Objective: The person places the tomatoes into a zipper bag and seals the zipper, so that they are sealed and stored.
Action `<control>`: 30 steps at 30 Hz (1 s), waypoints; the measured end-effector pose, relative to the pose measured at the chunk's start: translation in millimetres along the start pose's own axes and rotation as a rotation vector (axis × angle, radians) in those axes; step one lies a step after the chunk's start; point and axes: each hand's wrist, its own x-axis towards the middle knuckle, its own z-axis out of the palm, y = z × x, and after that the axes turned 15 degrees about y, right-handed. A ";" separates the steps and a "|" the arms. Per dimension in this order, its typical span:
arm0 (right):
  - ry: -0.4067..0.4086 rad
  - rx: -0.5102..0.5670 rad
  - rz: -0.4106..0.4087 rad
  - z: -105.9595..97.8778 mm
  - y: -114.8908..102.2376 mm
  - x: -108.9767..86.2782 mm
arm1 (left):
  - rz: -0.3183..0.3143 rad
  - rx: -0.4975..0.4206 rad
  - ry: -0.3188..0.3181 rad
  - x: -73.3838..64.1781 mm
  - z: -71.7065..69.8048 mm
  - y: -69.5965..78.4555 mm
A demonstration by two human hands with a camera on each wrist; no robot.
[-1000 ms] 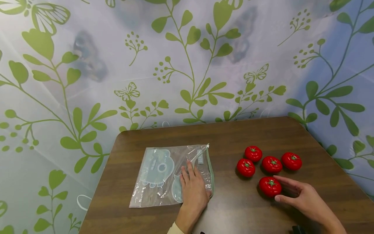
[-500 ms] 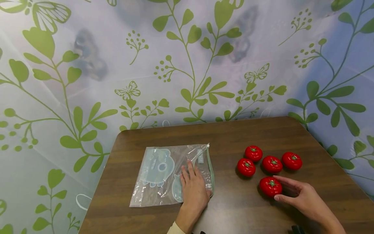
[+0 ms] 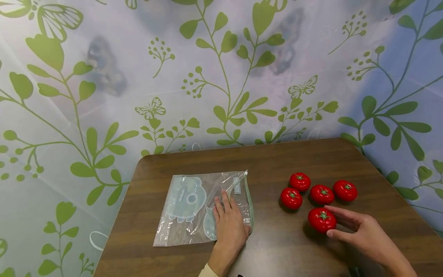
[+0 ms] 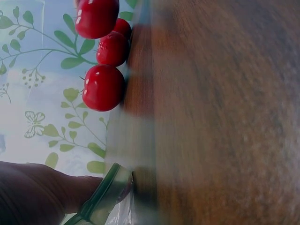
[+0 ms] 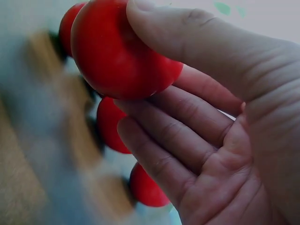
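Note:
My left hand [image 3: 230, 223] lies with fingers extended on a clear zip bag [image 3: 166, 234] printed with pale blue cartoon shapes. Its thumb is at the bag's green zip edge [image 4: 105, 187], where the left wrist view shows the bag parted from the table. Between thumb and fingertips, my right hand [image 3: 363, 231] pinches a red tomato [image 3: 322, 220] with a green star-shaped top. That tomato appears slightly raised off the table, its shadow below it. In the right wrist view the held tomato [image 5: 112, 51] covers part of the others.
Several more red tomatoes stand behind the held one, among them a left one [image 3: 291, 198], a middle one [image 3: 322, 194] and a right one [image 3: 345, 190]. The brown wooden table [image 3: 277, 250] ends at a leaf-patterned curtain [image 3: 242, 77].
The pinched tomato has risen slightly and shifted a little right with my right hand. My left hand and the bag stay in place.

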 end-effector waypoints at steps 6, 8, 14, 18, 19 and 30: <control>0.017 0.006 -0.014 -4.2 -14.8 1.2 | -0.004 -0.001 -0.004 0.0 0.1 -0.3; 0.011 0.012 -0.020 -4.9 -18.0 1.8 | -0.007 -0.001 -0.007 -0.1 0.4 -0.2; 0.032 0.030 -0.061 -5.5 -24.5 6.0 | -0.006 -0.004 -0.005 -0.4 1.6 -0.2; 0.037 0.048 -0.091 -5.5 -30.2 8.0 | -0.005 -0.003 0.001 -0.1 1.7 -0.2; 0.037 0.049 -0.094 -5.3 -31.6 8.5 | -0.004 -0.002 0.000 -0.2 1.6 -0.2; 0.013 0.071 -0.114 -1.5 -50.1 18.0 | -0.004 0.005 0.002 -0.4 3.3 -0.3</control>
